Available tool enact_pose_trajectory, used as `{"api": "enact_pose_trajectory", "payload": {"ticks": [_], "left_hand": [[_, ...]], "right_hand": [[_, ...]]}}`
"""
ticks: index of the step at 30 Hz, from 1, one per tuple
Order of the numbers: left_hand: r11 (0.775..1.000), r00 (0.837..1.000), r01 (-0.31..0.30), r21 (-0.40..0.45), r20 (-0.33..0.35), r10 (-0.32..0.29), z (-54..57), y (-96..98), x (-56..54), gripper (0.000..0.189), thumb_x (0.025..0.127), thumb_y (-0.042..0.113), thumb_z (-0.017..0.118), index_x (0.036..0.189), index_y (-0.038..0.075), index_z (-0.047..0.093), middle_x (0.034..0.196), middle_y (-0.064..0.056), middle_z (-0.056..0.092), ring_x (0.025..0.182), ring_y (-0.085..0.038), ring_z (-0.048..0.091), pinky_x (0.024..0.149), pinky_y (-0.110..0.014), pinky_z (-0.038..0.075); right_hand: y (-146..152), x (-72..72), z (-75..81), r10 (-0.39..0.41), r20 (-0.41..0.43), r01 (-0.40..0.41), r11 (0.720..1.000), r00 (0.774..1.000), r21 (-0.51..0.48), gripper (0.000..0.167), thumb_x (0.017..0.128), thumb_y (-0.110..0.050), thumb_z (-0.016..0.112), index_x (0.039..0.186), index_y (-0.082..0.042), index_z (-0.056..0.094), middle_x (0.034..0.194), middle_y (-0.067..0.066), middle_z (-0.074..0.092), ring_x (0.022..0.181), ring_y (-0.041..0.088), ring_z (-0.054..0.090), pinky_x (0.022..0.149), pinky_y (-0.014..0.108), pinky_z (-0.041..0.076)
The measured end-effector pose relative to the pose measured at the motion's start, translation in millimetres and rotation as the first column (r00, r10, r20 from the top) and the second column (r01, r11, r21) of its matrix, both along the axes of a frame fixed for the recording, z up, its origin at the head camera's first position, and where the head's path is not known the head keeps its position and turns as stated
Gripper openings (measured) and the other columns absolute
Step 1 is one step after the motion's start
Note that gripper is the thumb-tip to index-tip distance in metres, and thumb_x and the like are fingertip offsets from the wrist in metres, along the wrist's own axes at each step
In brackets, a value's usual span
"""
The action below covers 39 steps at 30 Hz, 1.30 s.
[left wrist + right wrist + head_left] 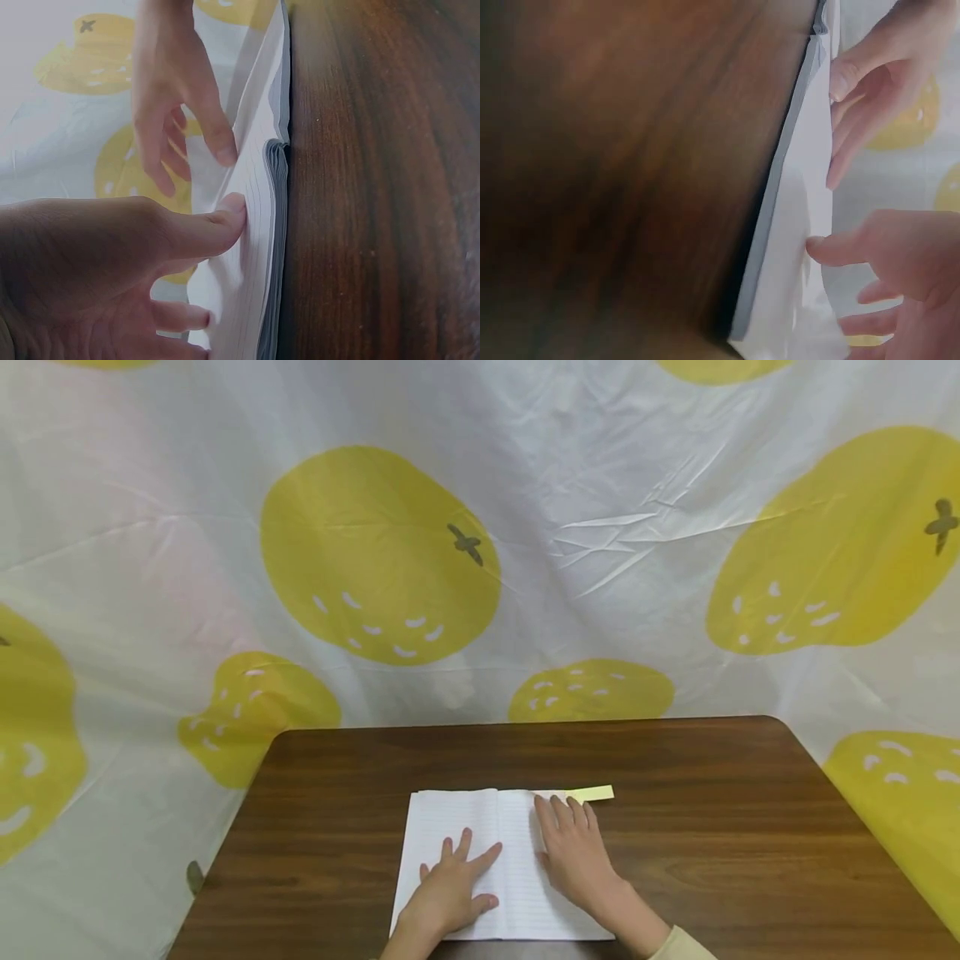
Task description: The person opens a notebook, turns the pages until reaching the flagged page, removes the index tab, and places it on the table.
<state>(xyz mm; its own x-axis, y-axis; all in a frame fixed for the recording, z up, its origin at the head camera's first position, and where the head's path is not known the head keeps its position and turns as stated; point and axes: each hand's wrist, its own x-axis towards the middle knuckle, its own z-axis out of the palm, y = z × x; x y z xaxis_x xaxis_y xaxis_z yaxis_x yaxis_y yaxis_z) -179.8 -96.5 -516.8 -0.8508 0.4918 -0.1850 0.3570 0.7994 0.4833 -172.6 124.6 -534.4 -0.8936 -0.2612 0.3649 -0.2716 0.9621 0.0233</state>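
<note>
An opened lined notebook [523, 902] lies on the table, its spine running away from me. My left hand [448, 892] rests on the left page with its fingers spread, the index fingertip at the centre fold. On the upper part of the right page, my right hand [577, 858] presses with nearly straight fingers. A pale yellow paper strip [594, 793] sticks out past the page's top right edge, just beyond those fingertips, which partly hide it. In the left wrist view, the left thumb [217, 229] touches the paper. The right thumb [836, 249] meets the page in the right wrist view.
The brown wood-grain table [720, 827] extends on both sides of the notebook and behind it, with rounded far corners. A white curtain [570, 593] printed with large yellow fruit hangs behind the table's far edge.
</note>
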Motion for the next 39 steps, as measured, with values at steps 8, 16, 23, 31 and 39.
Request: {"api": "enact_pose_trajectory", "payload": {"ticks": [8, 16, 23, 31, 39], "left_hand": [[1.0, 1.0, 0.004, 0.012, 0.005, -0.005, 0.9, -0.1, 0.7, 0.066, 0.089, 0.037, 0.075, 0.15, 0.028, 0.051, 0.161, -0.028, 0.031, 0.144, -0.06, 0.029, 0.098, -0.085, 0.031], [1.0, 1.0, 0.001, 0.011, 0.004, -0.001, 0.4, 0.2, 1.8, 0.065, 0.09, 0.037, 0.074, 0.151, 0.028, 0.05, 0.162, -0.027, 0.03, 0.145, -0.059, 0.029, 0.099, -0.085, 0.03], [1.0, 1.0, -0.001, 0.018, 0.016, 0.001, -1.4, -0.5, 2.2, 0.066, 0.091, 0.037, 0.073, 0.151, 0.029, 0.049, 0.163, -0.027, 0.029, 0.145, -0.059, 0.027, 0.1, -0.085, 0.028], [1.0, 1.0, -0.002, 0.024, 0.02, 0.001, -1.4, -0.6, 2.5, 0.065, 0.092, 0.037, 0.072, 0.152, 0.028, 0.048, 0.163, -0.027, 0.028, 0.146, -0.059, 0.026, 0.1, -0.085, 0.027], [1.0, 1.0, -0.004, 0.019, 0.015, 0.004, -7.4, -0.8, 1.6, 0.064, 0.093, 0.038, 0.071, 0.152, 0.03, 0.048, 0.164, -0.025, 0.028, 0.147, -0.058, 0.025, 0.101, -0.085, 0.027]], "right_hand": [[8, 12.7, 0.2, -0.003, -0.016, 0.0, 0.987, 1.0, -0.161, 0.091, 0.073, -0.014, 0.09, 0.147, 0.006, 0.041, 0.125, 0.026, 0.064, 0.107, 0.043, 0.064, 0.091, 0.055, 0.054], [17, 22.9, -3.0, -0.036, 0.011, 0.037, 0.958, 0.999, -0.286, 0.087, 0.075, -0.011, 0.088, 0.145, 0.01, 0.04, 0.121, 0.027, 0.064, 0.1, 0.041, 0.065, 0.082, 0.054, 0.055], [18, 34.6, 3.2, -0.047, 0.142, 0.11, 0.868, 0.989, -0.485, 0.078, 0.083, -0.009, 0.082, 0.144, 0.015, 0.04, 0.133, 0.033, 0.059, 0.117, 0.046, 0.063, 0.097, 0.057, 0.052], [26, 39.9, 13.8, -0.082, 0.314, 0.287, 0.665, 0.946, -0.689, 0.058, 0.09, -0.007, 0.074, 0.139, 0.01, 0.048, 0.108, 0.024, 0.071, 0.088, 0.027, 0.071, 0.071, 0.037, 0.059], [38, 35.1, 11.6, -0.082, 0.357, 0.348, 0.507, 0.93, -0.789, 0.047, 0.09, 0.0, 0.07, 0.133, 0.006, 0.052, 0.084, 0.007, 0.068, 0.071, 0.006, 0.058, 0.064, 0.02, 0.048]]}}
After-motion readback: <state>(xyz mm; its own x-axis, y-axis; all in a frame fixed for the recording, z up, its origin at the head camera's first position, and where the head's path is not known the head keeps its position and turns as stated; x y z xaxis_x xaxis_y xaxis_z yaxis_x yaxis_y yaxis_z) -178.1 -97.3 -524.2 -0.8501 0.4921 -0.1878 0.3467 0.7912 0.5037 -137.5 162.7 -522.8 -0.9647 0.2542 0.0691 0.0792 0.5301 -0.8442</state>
